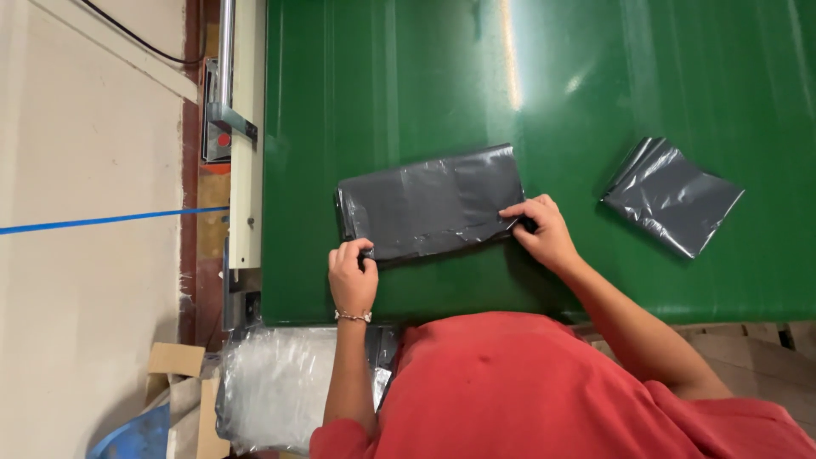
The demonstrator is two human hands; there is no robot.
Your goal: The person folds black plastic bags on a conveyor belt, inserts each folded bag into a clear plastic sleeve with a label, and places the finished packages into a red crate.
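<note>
Head view: left hand (352, 276) and right hand (541, 231), apart, each pinch the near edge of a grey plastic mailer (431, 204) lying flat on the green table (382, 76); folding or sealing step likely, next needs even pressure along that edge

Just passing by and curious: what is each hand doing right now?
Left hand: pinching the near left corner of the grey plastic bag.
Right hand: pinching its near right edge.
</note>
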